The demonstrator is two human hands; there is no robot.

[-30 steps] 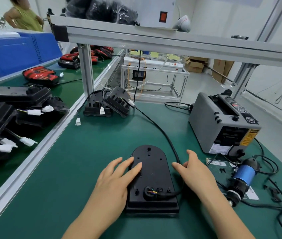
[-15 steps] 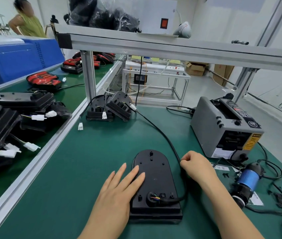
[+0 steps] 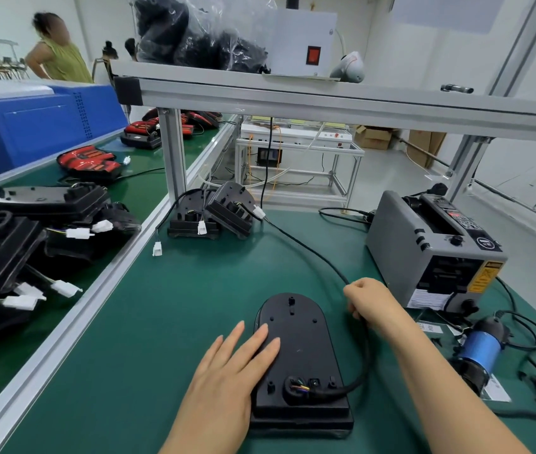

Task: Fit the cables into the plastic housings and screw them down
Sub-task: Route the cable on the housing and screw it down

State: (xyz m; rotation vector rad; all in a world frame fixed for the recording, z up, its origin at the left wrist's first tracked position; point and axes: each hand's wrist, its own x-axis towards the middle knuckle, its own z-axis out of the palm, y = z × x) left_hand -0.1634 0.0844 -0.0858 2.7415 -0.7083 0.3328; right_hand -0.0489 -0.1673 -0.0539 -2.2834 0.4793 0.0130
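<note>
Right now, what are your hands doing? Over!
Left hand flat on the black round-topped plastic housing. Right hand grips the thick black cable beside it. Cable end sits in the housing. Nothing blocking; blue-and-black power tool lies right, untouched.

Bare forearms (image 3: 207, 421), fingers (image 3: 260, 340) seemingly short-nailed
</note>
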